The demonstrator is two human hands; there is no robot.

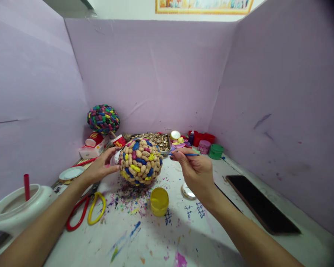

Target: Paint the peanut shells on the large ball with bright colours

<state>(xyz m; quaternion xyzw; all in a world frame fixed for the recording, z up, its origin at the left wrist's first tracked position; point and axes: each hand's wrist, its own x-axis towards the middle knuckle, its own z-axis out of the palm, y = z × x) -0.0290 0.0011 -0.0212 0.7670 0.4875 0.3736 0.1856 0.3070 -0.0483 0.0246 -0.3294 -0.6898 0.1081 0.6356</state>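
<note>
A ball covered in peanuts [140, 162] stands in the middle of the table, with some of its peanuts painted blue, yellow and magenta and the others bare. My left hand [102, 165] curls round a pale, clear piece at the ball's left side, thumb below and fingers above. Pinched in my right hand [196, 168] is a thin blue paintbrush [193, 154], whose tip points left at a yellow peanut on the ball; whether it touches cannot be made out. An uncapped jar of yellow paint [159, 202] stands in front of the ball.
Scissors [96, 207] with red and yellow handles and a white pot [16, 207] are at the left. A fully painted peanut ball [103, 118] sits back left. Behind are a tray of peanuts [153, 139] and paint jars [215, 151]. A phone [263, 204] lies right.
</note>
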